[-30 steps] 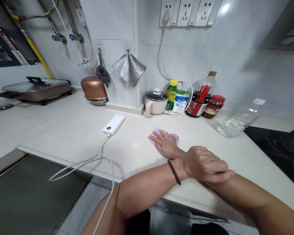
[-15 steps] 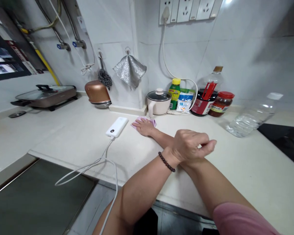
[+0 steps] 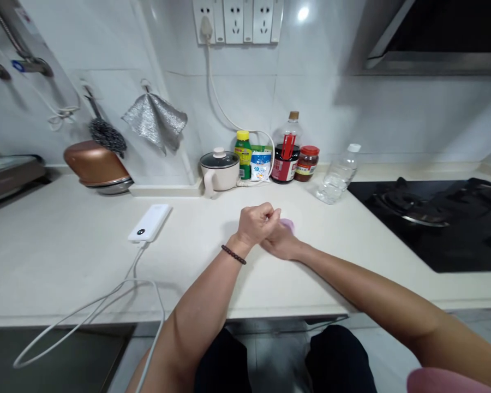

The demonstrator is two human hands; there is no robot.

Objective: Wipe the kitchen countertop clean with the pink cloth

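Observation:
My left hand [image 3: 255, 224], with a dark beaded bracelet [image 3: 233, 254] at its wrist, is a closed fist above the counter [image 3: 213, 284]; nothing shows in it. It partly covers my right hand [image 3: 283, 244], which lies low on the counter just behind it. A corner of a pink cloth [image 3: 287, 224] pokes out beyond the right hand, and the rest of the cloth is hidden. The right fingers are mostly out of sight behind the fist.
A white power bank [image 3: 150, 223] with a looping cable [image 3: 106, 297] lies on the left. Along the wall stand a small lidded pot [image 3: 221, 172], a green bottle [image 3: 243, 153], jars and a clear plastic bottle [image 3: 337, 176]. A black gas stove [image 3: 429, 218] is on the right.
The view has swung right. My right hand has drawn back from near the small pot to the right, bringing the pink cloth along. The left stays a fist, and the arms no longer cross.

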